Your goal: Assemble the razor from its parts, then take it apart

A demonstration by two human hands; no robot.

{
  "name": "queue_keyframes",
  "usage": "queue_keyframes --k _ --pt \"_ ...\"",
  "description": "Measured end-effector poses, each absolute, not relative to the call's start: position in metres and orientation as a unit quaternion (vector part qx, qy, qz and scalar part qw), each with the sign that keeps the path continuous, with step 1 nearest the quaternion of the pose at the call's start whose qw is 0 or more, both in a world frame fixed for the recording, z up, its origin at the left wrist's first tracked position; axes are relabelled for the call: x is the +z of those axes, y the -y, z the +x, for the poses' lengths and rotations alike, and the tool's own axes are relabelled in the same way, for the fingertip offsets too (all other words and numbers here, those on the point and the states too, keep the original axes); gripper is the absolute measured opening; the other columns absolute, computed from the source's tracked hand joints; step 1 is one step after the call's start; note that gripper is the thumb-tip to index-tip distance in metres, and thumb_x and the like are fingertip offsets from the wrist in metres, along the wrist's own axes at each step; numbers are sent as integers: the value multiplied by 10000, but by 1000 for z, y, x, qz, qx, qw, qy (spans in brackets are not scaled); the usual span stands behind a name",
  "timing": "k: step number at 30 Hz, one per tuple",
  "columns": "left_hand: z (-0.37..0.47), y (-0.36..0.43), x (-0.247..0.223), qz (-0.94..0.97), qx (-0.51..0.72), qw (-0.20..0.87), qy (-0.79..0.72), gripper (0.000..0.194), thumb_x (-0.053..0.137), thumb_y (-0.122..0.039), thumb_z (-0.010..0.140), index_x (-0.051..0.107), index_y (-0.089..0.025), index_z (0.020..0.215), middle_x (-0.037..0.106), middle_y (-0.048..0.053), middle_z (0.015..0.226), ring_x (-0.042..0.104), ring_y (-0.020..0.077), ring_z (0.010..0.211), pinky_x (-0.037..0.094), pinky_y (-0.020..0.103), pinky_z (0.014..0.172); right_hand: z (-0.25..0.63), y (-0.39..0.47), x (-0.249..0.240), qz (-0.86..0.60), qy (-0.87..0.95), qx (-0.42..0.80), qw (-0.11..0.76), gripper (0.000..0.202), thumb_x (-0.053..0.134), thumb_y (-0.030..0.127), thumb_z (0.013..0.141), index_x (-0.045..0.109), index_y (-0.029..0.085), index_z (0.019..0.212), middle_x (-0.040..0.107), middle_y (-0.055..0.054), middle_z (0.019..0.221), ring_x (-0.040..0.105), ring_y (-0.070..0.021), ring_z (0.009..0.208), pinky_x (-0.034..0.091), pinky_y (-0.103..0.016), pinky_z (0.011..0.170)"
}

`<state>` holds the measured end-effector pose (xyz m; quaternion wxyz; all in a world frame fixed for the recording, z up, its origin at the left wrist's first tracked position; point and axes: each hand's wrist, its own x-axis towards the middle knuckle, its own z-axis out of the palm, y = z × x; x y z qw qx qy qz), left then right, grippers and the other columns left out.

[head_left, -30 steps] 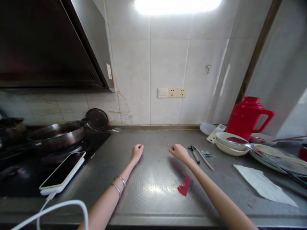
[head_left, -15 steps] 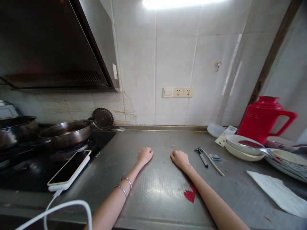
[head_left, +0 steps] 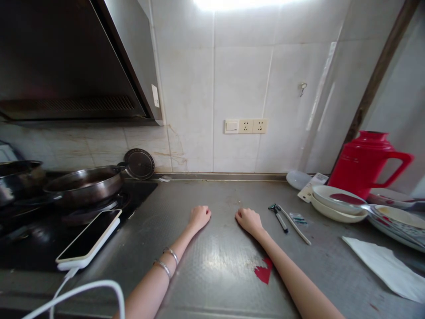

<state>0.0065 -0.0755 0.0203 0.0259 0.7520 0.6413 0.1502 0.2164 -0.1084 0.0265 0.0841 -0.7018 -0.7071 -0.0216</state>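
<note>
My left hand rests on the metal counter, curled into a fist, with two silver bangles round the forearm. Across a gap lies my right hand, also closed on the counter. Nothing shows in either fist. Just right of my right hand are a razor, a thin white stick and a small clear packet. A torn red patch lies beside my right forearm.
On the left, a phone with a white cable lies by the stove, near a steel pan. At right stand a red thermos jug, stacked bowls and a white paper sheet.
The view has shifted slightly, so the stove, pan and phone appear a little farther left. Both hands stay closed in nearly the same place.
</note>
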Motion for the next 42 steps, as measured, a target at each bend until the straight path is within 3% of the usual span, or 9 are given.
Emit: queue_keyframes --k 12,20,25,33,42 --pt "6 75 22 746 163 36 -644 271 401 -288 799 656 -195 784 677 83 827 606 189 788 366 254 649 234 106 45 -719 687 34 105 451 282 399 865 665 164 820 666 -145 908 627 -240 853 437 -280 661" --pt "5 72 19 753 168 28 -636 274 399 -288 793 659 -202 768 675 90 799 605 197 752 368 259 643 327 115 69 -827 536 29 168 287 448 348 748 654 176 852 658 -159 900 623 -276 858 453 -313 649" --pt "5 71 18 750 170 28 -638 275 403 -308 791 652 -198 752 672 87 788 602 194 747 359 252 630 356 117 57 -850 502 46 151 331 514 378 703 648 147 898 645 -202 943 627 -299 849 472 -323 623" --pt "6 72 20 752 164 24 -637 269 397 -293 797 642 -190 750 674 91 808 606 203 775 356 262 632 355 110 45 -854 505 63 106 350 521 240 672 625 115 982 637 -211 966 618 -306 888 474 -309 631" --pt "6 72 19 752 139 16 -644 271 388 -301 815 637 -201 778 677 72 841 604 182 787 357 248 629 355 108 41 -851 509 82 98 361 531 223 659 605 93 987 636 -208 969 616 -298 895 452 -280 602"
